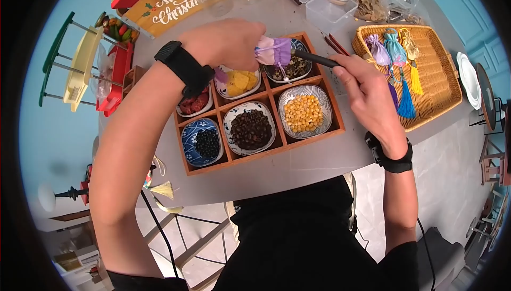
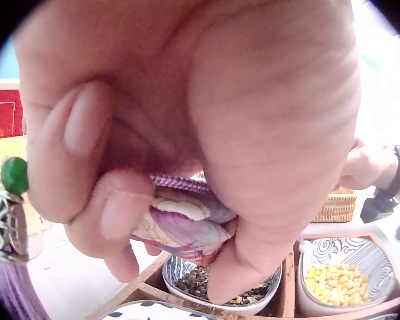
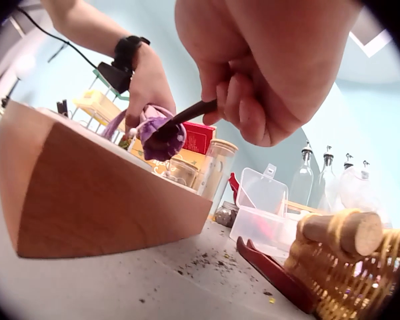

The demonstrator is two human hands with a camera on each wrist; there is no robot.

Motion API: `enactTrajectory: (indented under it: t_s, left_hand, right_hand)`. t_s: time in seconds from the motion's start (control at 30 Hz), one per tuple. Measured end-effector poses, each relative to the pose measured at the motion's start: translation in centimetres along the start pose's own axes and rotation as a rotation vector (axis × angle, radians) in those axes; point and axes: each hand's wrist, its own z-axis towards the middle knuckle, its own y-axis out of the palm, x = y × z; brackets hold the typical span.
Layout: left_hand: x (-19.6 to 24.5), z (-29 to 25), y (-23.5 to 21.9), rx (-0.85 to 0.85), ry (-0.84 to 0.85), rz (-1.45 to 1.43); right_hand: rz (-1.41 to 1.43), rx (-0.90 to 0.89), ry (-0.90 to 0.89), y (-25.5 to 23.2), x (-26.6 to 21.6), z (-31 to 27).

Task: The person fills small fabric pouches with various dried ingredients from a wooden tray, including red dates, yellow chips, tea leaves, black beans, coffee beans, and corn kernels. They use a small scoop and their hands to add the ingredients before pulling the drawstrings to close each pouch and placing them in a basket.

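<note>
The left hand [image 1: 226, 43] grips a small purple and pink pouch [image 1: 274, 51] above the back of the wooden divided tray [image 1: 255, 159]. Its fingers curl round the fabric in the left wrist view, over a bowl of dried leaves [image 2: 193, 283]. From the right, the right hand [image 1: 367, 91] holds a dark-handled tool [image 1: 316, 58]; in the right wrist view the tool's end [image 3: 165, 131] is inside the pouch's mouth [image 3: 163, 143]. A purple tassel [image 2: 10, 287] with a green bead hangs by the left hand.
Other bowls in the tray hold corn kernels [image 1: 303, 113], dark beans [image 1: 250, 130], black beans [image 1: 206, 142] and yellow pieces [image 1: 242, 82]. A wicker basket [image 1: 431, 105] with several pouches stands right. Reddish tongs [image 3: 273, 273] and scattered dark bits [image 3: 213, 267] lie between tray and basket.
</note>
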Motion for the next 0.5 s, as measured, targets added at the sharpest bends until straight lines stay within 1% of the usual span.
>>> enactTrajectory:
  t_s: [0.03,0.07,0.1,0.17,0.23,0.27,0.33,0.4,0.47,0.5]
  left_hand:
    - [0.1,0.1,-0.1,-0.033,-0.038,-0.069]
    - [0.2,0.1,-0.2,-0.067,-0.077,-0.140]
    - [0.3,0.0,-0.3,-0.064,-0.080,-0.139]
    - [0.2,-0.2,-0.3,-0.003,-0.001,0.020]
    - [0.1,-0.4,-0.3,0.005,-0.008,0.019]
    - [0.1,-0.3,-0.4,0.014,-0.008,0.022]
    - [0.1,-0.2,0.1,0.030,0.012,0.026]
    - [0.4,0.0,0.2,0.051,0.024,0.031]
    - [0.6,-0.2,0.2,-0.046,-0.061,-0.121]
    - [0.2,-0.4,0.4,-0.045,-0.070,-0.123]
  right_hand:
    - [0.031,0.013,-0.054,0.3,-0.1,0.2]
    - [0.031,0.013,-0.057,0.3,0.0,0.2]
    - [-0.002,0.016,-0.055,0.3,0.2,0.2]
    - [-0.033,0.012,-0.057,0.1,0.7,0.0]
    - [-0.004,-0.009,0.026,-0.5,1.3,-0.5]
    - [-0.004,-0.008,0.028,-0.4,1.4,-0.5]
    - [0.125,-0.032,0.057,-0.2,0.9,-0.4]
    - [0.161,-0.047,0.066,0.1,0.1,0.2]
    - [0.203,-0.072,0.066,0.3,0.0,0.5]
    - [0.187,-0.089,0.107,0.2,0.3,0.4]
